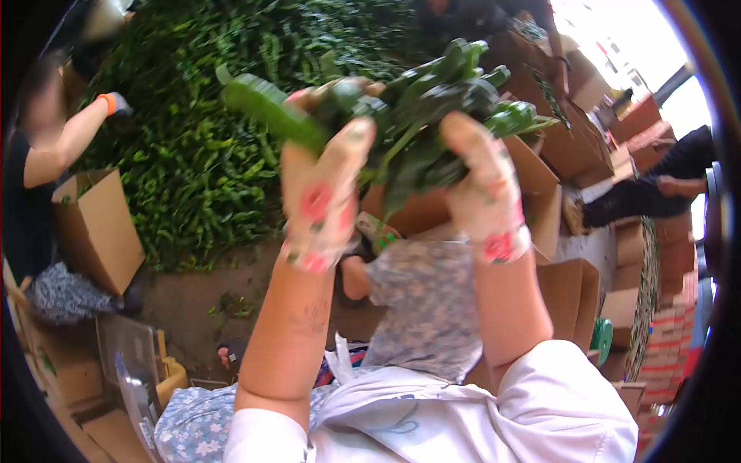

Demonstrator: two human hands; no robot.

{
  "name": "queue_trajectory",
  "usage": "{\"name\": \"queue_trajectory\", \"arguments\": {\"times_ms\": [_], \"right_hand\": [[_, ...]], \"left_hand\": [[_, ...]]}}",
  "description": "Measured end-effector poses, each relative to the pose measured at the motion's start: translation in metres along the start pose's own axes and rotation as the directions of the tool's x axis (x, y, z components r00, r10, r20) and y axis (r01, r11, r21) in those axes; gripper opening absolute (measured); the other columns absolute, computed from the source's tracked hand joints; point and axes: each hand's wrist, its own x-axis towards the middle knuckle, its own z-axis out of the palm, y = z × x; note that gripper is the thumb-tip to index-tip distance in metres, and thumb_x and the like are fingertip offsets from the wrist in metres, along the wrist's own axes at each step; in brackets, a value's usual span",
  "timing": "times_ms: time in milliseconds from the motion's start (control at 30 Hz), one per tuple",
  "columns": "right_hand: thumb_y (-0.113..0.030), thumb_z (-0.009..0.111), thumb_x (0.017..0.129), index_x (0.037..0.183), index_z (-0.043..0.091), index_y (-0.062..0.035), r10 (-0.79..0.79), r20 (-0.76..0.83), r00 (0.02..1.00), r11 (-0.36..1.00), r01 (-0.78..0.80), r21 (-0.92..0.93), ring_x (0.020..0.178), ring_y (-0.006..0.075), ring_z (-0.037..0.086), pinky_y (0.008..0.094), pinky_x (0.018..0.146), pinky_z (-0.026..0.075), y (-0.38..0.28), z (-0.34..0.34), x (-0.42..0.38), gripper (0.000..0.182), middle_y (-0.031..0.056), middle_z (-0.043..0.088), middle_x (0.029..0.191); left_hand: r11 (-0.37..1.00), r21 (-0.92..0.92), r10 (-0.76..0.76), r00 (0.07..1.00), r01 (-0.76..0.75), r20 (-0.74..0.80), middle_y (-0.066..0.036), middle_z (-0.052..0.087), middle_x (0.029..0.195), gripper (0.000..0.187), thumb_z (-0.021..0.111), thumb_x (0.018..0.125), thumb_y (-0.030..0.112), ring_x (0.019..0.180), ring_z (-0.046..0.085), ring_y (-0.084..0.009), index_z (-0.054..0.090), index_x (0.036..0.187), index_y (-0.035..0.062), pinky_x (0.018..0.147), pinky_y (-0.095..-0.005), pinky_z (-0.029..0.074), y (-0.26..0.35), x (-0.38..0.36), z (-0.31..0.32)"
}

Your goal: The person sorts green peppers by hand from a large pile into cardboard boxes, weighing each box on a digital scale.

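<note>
Both my hands wear white gloves with red flowers and are raised in front of me. Between them is a bunch of long green peppers point(440, 116), slightly blurred. My left hand point(320, 185) is closed around the near left part, its thumb upward, and one thick pepper point(266, 108) sticks out leftward past it. My right hand point(488, 185) grips the right side with its thumb on top; several pepper tips point up and right beyond it. Most fingers are hidden behind the peppers. Beyond my hands lies a large heap of green peppers point(208, 154).
Below the bunch stands an open cardboard box point(540, 193), partly hidden by my right hand. At left a person point(65, 147) with an orange wristband reaches toward the heap, beside another carton point(104, 231). More boxes point(571, 139) and a person in dark clothes point(648, 185) are at right.
</note>
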Motion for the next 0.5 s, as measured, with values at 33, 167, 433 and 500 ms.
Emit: {"name": "queue_trajectory", "arguments": {"times_ms": [33, 167, 433, 500], "right_hand": [[-0.018, 0.05, 0.095, 0.114, 0.057, 0.0078, -0.041, 0.048, 0.998, 0.991, 0.034, 0.127, 0.1, 0.0185, 0.064, 0.033, 0.089, 0.051, -0.021, -0.026, -0.001, 0.033, 0.0147, 0.065, 0.107], [-0.024, 0.044, 0.096, 0.117, 0.057, 0.001, -0.135, 0.032, 0.99, 0.897, 0.136, -0.421, 0.099, 0.0183, 0.064, 0.035, 0.086, 0.052, -0.053, -0.119, -0.014, 0.035, 0.0128, 0.065, 0.11], [-0.019, 0.035, 0.1, 0.128, 0.047, 0.0013, 0.093, 0.173, 0.981, 0.927, -0.148, 0.344, 0.07, 0.01, 0.063, 0.0174, 0.058, 0.052, -0.012, -0.25, -0.021, 0.037, 0.0114, 0.062, 0.111], [-0.011, 0.048, 0.092, 0.118, 0.056, 0.0056, -0.243, 0.108, 0.964, 0.918, 0.265, -0.295, 0.11, 0.0193, 0.057, 0.0302, 0.099, 0.04, -0.064, -0.2, -0.016, 0.032, 0.0138, 0.06, 0.116]], "left_hand": [[0.998, 0.016, -0.066, 0.996, 0.065, 0.068, -0.004, 0.058, 0.098, 0.035, 0.065, 0.08, 0.011, 0.088, 0.053, -0.0095, 0.048, 0.11, 0.0025, 0.081, -0.0244, 0.042, -0.017, 0.006, 0.018], [0.956, 0.2, -0.269, 0.918, 0.217, 0.291, -0.002, 0.059, 0.095, 0.029, 0.065, 0.084, 0.017, 0.086, 0.056, -0.0104, 0.053, 0.106, 0.0041, 0.073, -0.0275, 0.047, -0.075, 0.023, 0.07], [0.823, 0.551, -0.468, 0.712, 0.136, 0.524, -0.002, 0.063, 0.103, 0.022, 0.06, 0.088, 0.015, 0.092, 0.061, -0.0147, 0.061, 0.108, 0.0073, 0.08, -0.0325, 0.05, -0.118, 0.036, 0.105], [0.872, 0.325, -0.489, 0.674, 0.366, 0.554, -0.002, 0.065, 0.1, 0.014, 0.056, 0.092, 0.018, 0.094, 0.062, -0.0151, 0.061, 0.1, 0.0075, 0.081, -0.0314, 0.052, -0.095, 0.029, 0.129]]}}
